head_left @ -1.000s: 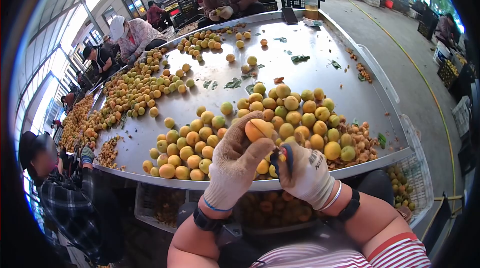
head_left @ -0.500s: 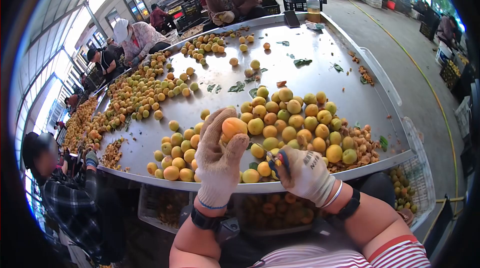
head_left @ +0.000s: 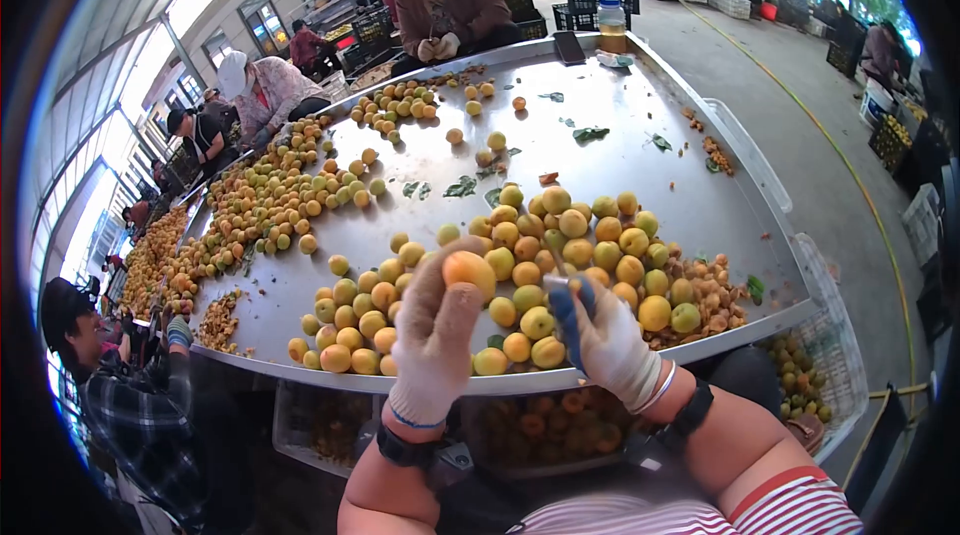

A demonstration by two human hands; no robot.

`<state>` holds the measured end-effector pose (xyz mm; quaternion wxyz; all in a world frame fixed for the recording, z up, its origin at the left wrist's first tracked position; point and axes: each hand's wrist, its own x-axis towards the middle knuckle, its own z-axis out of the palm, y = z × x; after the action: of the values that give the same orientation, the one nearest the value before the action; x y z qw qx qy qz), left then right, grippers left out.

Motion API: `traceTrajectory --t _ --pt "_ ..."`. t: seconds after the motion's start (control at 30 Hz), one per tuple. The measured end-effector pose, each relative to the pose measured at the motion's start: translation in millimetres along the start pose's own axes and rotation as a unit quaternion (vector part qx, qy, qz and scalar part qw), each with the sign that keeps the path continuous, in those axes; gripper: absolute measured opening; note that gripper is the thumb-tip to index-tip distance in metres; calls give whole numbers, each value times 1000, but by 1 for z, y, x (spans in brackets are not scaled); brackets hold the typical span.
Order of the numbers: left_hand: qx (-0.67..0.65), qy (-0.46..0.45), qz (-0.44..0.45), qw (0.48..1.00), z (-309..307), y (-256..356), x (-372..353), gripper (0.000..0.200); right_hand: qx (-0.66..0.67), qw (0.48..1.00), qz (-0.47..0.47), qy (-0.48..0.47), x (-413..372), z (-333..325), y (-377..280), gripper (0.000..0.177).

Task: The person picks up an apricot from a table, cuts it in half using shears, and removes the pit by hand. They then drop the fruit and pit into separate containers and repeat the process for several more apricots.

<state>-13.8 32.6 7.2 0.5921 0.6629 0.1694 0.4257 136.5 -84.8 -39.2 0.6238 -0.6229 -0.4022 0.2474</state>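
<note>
My left hand (head_left: 435, 335), in a pale knitted glove, is closed around an orange-yellow fruit (head_left: 468, 273) and holds it up above the near edge of the metal table (head_left: 430, 225). Just to the right, my right hand (head_left: 605, 340), also gloved, grips a small tool (head_left: 567, 310) with a blue handle, its metal end pointing up and left. A gap separates the tool from the held fruit. Behind both hands lies a heap of yellow-orange fruits (head_left: 573, 224).
More fruits (head_left: 275, 185) cover the table's left side. Torn scraps (head_left: 705, 285) lie at the right, near leaves (head_left: 590, 135). Crates of fruit (head_left: 850, 375) stand below the edge. A person in plaid (head_left: 135, 415) sits at the left; others work beyond.
My right hand has turned, and the tool now points more upward. The held fruit sits slightly lower. The view has shifted a little, and the plaid-clad person's head has turned.
</note>
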Motion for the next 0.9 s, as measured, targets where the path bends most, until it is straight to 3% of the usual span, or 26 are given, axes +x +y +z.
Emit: traceTrajectory --t 0.03,0.07,0.17,0.2,0.27,0.33,0.4,0.57,0.63,0.73,0.77,0.8,0.87,0.9 --pt "73 -33 67 995 3 -10 1 42 109 994 8 -13 2 0 1 19" --pt "69 -38 63 995 9 -15 -2 42 107 994 12 -6 0 -1 -1 19" --pt "176 -70 179 965 29 -27 -9 40 256 966 27 -36 -12 -3 -25 21" --pt "172 -74 179 966 31 -26 -10 40 274 961 -21 -37 -12 1 -20 22" --pt "288 -121 219 924 36 -19 -12 40 239 970 -41 -9 -13 5 -17 21" --pt "285 -125 189 931 41 -15 -18 39 241 970 -34 1 -14 8 -10 20" --pt "221 -109 95 965 45 -19 -24 40 243 970 -24 10 -15 5 -6 20" --pt "124 -87 17 988 54 -20 -31 40 68 993 -72 57 -14 2 2 24" --pt "42 -87 -128 987 50 -19 -31 44 -48 987 -140 62 -15 -2 -8 26" --pt "-61 -70 -199 976 43 -28 -24 45 17 985 -159 61 -15 3 -4 26" --pt "-177 -25 -297 938 42 -21 -19 42 156 982 -98 47 -13 7 -1 27" --pt "-177 -22 -296 938 37 -20 -16 42 157 982 -98 44 -13 3 -4 27" --pt "-220 -116 -260 933 25 -16 -11 41 218 975 32 -15 -12 -16 -23 26" --pt "-166 -128 -247 946 22 -13 -7 45 227 973 40 -24 -11 -19 -27 27"
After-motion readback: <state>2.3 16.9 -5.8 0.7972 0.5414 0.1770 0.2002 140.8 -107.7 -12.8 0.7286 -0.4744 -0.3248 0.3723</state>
